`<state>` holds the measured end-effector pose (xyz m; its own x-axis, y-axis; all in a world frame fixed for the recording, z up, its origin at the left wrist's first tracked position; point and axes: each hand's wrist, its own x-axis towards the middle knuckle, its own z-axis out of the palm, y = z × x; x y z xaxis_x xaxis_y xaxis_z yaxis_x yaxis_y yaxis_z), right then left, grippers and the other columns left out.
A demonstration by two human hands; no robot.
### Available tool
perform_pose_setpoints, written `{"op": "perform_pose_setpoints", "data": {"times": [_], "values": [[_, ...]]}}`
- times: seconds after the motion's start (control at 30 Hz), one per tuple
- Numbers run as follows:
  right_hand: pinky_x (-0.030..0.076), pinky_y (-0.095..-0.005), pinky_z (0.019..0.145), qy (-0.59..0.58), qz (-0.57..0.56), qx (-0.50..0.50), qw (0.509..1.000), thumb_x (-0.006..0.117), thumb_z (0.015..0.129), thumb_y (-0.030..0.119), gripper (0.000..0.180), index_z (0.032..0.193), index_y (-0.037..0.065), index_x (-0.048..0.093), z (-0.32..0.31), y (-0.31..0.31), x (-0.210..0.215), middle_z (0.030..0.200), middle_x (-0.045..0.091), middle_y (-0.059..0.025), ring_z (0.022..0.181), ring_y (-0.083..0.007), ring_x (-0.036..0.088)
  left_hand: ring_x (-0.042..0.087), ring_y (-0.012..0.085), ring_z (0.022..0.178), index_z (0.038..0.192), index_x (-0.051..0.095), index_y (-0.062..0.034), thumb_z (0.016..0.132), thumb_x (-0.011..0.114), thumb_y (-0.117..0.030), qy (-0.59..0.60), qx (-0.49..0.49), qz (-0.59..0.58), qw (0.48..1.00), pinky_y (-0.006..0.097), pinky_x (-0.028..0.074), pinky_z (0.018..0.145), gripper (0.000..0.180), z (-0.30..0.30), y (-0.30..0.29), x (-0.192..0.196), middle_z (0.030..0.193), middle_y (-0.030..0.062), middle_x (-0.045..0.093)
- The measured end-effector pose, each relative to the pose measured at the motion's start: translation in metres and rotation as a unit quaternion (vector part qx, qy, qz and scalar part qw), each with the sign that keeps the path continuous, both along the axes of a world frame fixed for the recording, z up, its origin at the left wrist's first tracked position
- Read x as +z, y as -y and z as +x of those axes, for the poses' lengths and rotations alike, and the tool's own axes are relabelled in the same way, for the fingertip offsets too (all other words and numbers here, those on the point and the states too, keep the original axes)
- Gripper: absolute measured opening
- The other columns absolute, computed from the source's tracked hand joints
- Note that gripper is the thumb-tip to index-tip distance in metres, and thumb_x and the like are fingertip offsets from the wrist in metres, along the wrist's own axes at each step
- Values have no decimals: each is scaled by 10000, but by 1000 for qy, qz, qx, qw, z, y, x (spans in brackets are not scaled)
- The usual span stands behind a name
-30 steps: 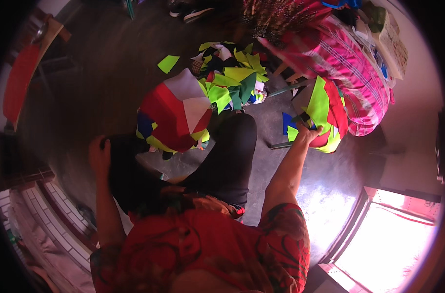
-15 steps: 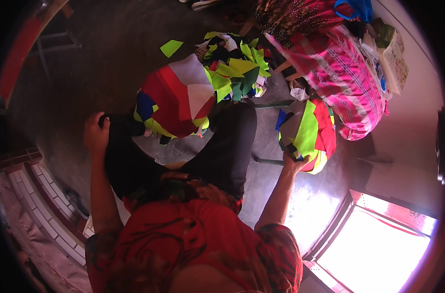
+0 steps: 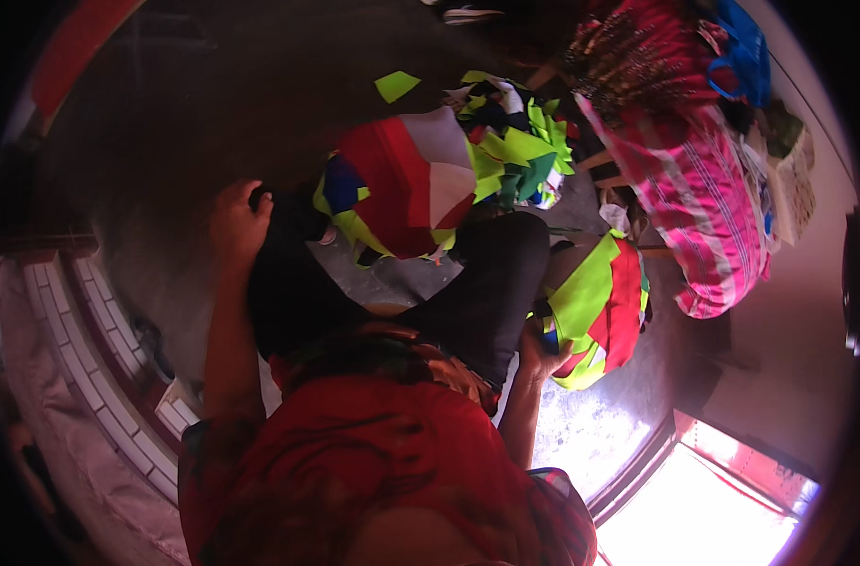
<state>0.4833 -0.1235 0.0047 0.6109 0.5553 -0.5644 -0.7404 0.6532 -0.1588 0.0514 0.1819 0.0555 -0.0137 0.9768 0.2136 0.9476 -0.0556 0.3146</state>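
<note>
the patchwork bundle (image 3: 595,307), lime and red, is now just beside the right thigh, drawn in from farther out, which seems to put it within easier reach of the lap. the right hand (image 3: 543,354) is closed on its near edge, thumb showing. the left hand (image 3: 237,226) is at the left knee, a small dark thing by its fingers; whether gripped, i cannot tell. beyond the knees are a larger patchwork piece (image 3: 402,189) and a scrap pile (image 3: 529,151).
</note>
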Motion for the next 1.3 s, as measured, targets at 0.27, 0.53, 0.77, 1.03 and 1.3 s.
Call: {"op": "perform_pose_setpoints", "data": {"times": [0.27,0.53,0.77,1.03,1.3], "values": [[288,-505,1079,137,9,56,989,791,617,350,806,1274,29,453,4,6,-21,1277,486,-151,1202,-324,434,533,251,1123,1093,627,-174,788,672,-320,-33,11,-12,999,422,420,933,341,-6,2,-6,1173,58,601],[294,-340,1072,238,-174,365,883,475,916,534,706,1363,0,358,-15,23,23,1351,447,-147,1271,-254,396,339,327,1309,1129,576,-110,674,740,-349,-39,-225,-28,973,604,201,1054,539,90,28,17,1328,130,445],[348,-407,1034,658,-466,331,489,634,838,152,510,1314,62,475,-76,13,81,1333,468,-157,1245,-303,443,243,327,1366,1354,390,-19,598,782,-253,-86,-402,-110,905,582,230,1052,883,181,68,-67,1454,160,283],[250,-486,1091,762,-456,281,365,723,698,112,742,1364,83,399,-79,-13,69,1453,283,-188,1340,-387,274,214,371,1376,1413,315,-75,659,744,-279,-205,-361,-32,909,641,252,1019,891,187,65,-132,1487,134,250],[261,-509,1066,763,-450,292,361,700,689,124,720,1339,54,397,-78,-22,67,1417,312,-223,1287,-419,318,356,414,1292,1343,420,-84,812,556,-256,-227,-359,72,903,680,297,950,575,193,59,-154,1402,159,361]]}}
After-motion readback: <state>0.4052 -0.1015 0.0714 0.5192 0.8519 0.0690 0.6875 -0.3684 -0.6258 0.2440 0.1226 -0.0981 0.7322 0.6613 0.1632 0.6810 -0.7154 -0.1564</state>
